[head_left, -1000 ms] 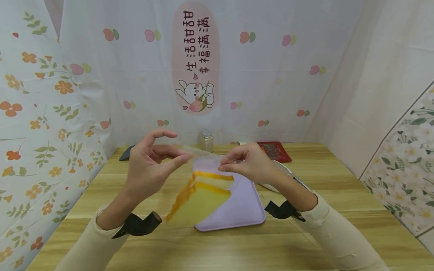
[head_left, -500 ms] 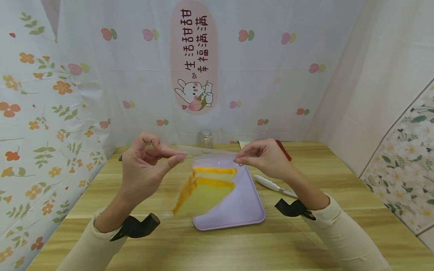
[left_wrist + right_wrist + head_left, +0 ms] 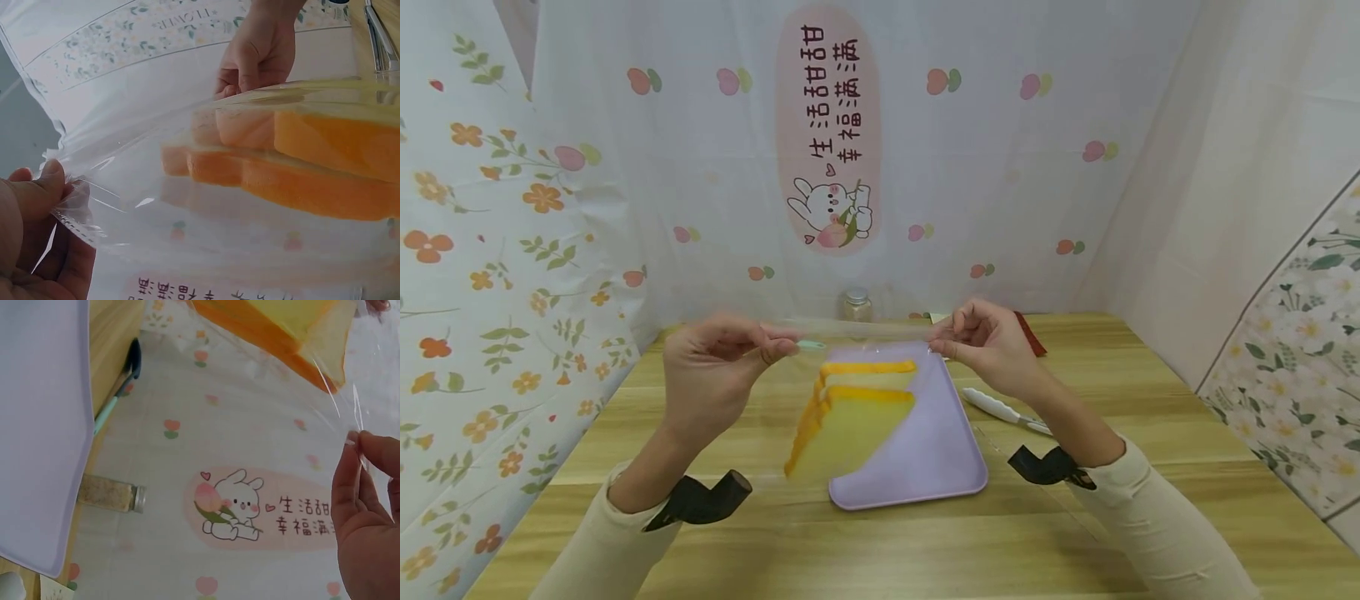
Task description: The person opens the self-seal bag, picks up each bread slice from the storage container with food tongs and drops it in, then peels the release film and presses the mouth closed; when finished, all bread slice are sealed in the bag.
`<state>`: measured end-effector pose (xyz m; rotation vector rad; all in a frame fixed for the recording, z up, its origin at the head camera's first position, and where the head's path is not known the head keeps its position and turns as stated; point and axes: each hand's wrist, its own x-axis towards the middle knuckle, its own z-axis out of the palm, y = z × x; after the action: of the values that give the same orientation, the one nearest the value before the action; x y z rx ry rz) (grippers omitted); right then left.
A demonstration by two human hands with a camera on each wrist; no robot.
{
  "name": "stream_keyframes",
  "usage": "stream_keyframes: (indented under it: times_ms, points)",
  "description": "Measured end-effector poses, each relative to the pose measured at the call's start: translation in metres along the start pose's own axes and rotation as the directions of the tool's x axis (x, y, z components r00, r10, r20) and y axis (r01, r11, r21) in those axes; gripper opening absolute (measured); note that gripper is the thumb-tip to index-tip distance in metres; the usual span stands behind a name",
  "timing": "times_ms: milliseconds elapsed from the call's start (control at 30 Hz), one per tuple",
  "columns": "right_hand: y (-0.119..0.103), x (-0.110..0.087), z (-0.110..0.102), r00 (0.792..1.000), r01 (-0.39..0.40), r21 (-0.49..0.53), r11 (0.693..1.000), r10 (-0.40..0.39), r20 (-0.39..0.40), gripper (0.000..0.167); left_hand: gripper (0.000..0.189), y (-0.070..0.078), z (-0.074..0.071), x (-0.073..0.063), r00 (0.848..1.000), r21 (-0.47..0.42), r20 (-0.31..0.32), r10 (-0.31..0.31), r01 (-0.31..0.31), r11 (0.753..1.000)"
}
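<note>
A clear plastic bag [image 3: 131, 187] hangs stretched between the two hands, with slices of yellow bread [image 3: 868, 425] edged in orange crust inside. My left hand [image 3: 711, 367] pinches the bag's upper left corner, where the film bunches between thumb and fingers. At the opposite upper corner, my right hand [image 3: 992, 346] pinches the film between thumb and fingertips. The bread hangs low in the bag and overlaps a lilac tray [image 3: 936, 454] on the table in the head view. In the right wrist view the film runs taut up from the right fingertips [image 3: 352, 439].
A white-handled metal utensil [image 3: 1000, 408] lies right of the tray. Behind stand a small glass jar [image 3: 857, 306] with a metal lid and a red packet [image 3: 1030, 333], partly hidden. A dark-headed utensil with a mint handle [image 3: 105, 415] lies at the table's back left.
The hands have drawn apart, the right one shifting right, so the bag's top is wider. My left fingers have come together on the film. The white-handled utensil shows more now.
</note>
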<state>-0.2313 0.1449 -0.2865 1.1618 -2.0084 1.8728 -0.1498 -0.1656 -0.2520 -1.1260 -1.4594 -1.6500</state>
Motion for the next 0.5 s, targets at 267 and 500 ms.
stream_keyframes:
  times_ms: [267, 500]
  points:
    - [0.015, -0.001, 0.006, 0.963, 0.196, 0.005, 0.981, -0.192, -0.191, 0.016, 0.007, -0.007, -0.006, -0.004, 0.999, 0.117, 0.031, 0.033, -0.036, 0.993]
    - [0.017, 0.001, 0.009, 0.957, 0.206, -0.113, 0.972, -0.224, -0.182, 0.021, 0.012, -0.007, -0.008, -0.003, 0.998, 0.229, 0.035, 0.043, -0.050, 0.972]
